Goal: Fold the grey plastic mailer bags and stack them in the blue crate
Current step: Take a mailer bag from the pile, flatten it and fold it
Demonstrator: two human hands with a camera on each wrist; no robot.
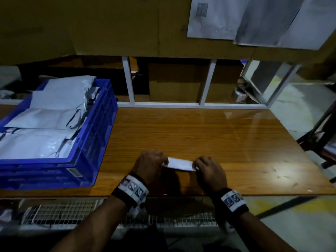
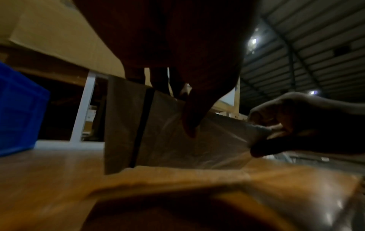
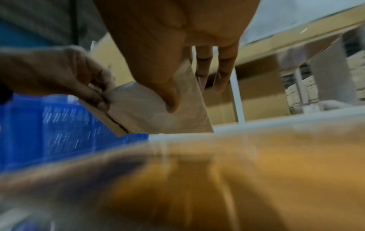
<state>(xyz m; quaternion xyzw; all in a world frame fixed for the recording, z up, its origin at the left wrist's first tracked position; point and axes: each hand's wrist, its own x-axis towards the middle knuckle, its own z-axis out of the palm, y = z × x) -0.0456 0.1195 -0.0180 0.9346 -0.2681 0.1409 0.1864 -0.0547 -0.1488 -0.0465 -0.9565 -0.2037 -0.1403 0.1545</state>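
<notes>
A folded grey mailer bag (image 1: 179, 164) hangs just above the wooden table (image 1: 209, 135), held between both hands. My left hand (image 1: 151, 163) pinches its left end; my right hand (image 1: 207, 169) pinches its right end. In the left wrist view the bag (image 2: 168, 140) hangs down with a dark strip across it, my thumb pressing its front. The right wrist view shows the same bag (image 3: 150, 112) pinched by both hands. The blue crate (image 1: 94, 128) stands at the left of the table, with several folded grey bags (image 1: 45, 124) stacked inside.
Cardboard boxes (image 1: 116, 26) and a white frame (image 1: 205, 82) rise behind the table. Grey bags (image 1: 254, 20) hang at the top right. A dark chair (image 1: 323, 135) stands past the table's right edge. A wire rack (image 1: 72, 211) lies below the front edge.
</notes>
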